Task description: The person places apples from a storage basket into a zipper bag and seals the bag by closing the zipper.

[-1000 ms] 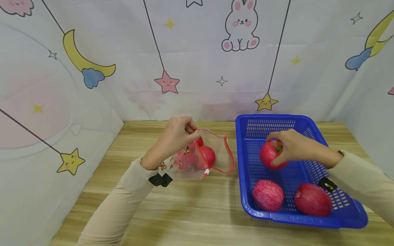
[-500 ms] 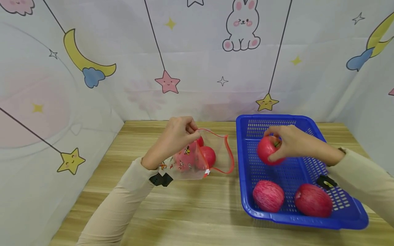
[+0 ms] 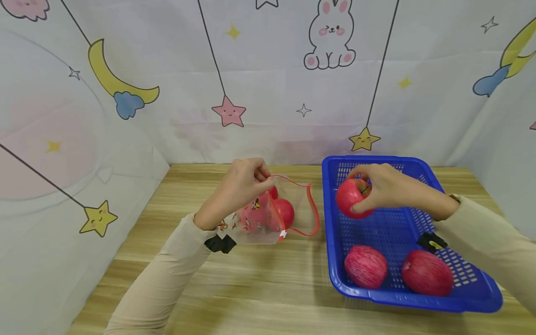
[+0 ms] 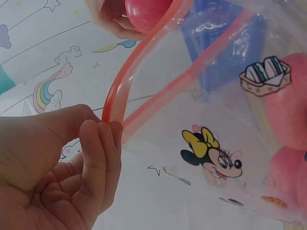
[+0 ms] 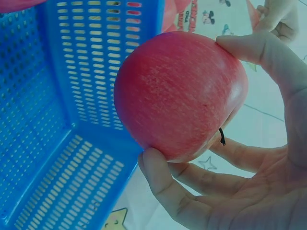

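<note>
My left hand [image 3: 244, 188] pinches the far corner of the red-edged mouth of a clear zip bag [image 3: 268, 235] printed with cartoon figures. The bag's mouth gapes toward the right, and several red apples [image 3: 284, 213] lie inside. In the left wrist view the fingers [image 4: 98, 163] grip the red zip edge [image 4: 115, 96]. My right hand [image 3: 387, 186] holds a red apple [image 3: 349, 197] between thumb and fingers, raised over the left part of a blue basket [image 3: 328, 232]. Its dark stem shows in the right wrist view, where the apple [image 5: 177, 96] is beside the basket's wall.
Two more apples, one streaked pink [image 3: 365, 266] and one darker red [image 3: 427, 273], lie at the near end of the basket. The wooden table [image 3: 251, 288] runs back to a printed cloth [image 3: 272, 83], which also rises at both sides.
My right hand has lifted the apple and carried it leftward over the basket, toward the bag. The left hand and the bag have stayed in place.
</note>
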Demonstrator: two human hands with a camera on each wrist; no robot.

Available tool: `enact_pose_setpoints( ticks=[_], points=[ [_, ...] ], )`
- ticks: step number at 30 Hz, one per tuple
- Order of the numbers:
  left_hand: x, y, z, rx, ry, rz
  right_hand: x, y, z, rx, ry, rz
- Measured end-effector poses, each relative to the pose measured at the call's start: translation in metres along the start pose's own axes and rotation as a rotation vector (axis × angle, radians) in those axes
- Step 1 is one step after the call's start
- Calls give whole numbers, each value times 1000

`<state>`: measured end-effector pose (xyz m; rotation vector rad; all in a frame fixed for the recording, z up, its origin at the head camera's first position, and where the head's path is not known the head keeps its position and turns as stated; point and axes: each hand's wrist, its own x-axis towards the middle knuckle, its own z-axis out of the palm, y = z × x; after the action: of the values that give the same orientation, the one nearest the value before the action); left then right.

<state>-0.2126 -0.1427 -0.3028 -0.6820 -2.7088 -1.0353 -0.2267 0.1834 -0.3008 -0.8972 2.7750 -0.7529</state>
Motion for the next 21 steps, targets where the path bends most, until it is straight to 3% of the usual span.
enact_pose_setpoints(
  ticks=[13, 21],
  points=[
    [2, -1, 1, -5, -1, 7, 15, -26, 6, 77, -15, -14],
    [2, -1, 2, 1, 9, 8, 27, -40, 16, 58, -18, -46]
  ],
)
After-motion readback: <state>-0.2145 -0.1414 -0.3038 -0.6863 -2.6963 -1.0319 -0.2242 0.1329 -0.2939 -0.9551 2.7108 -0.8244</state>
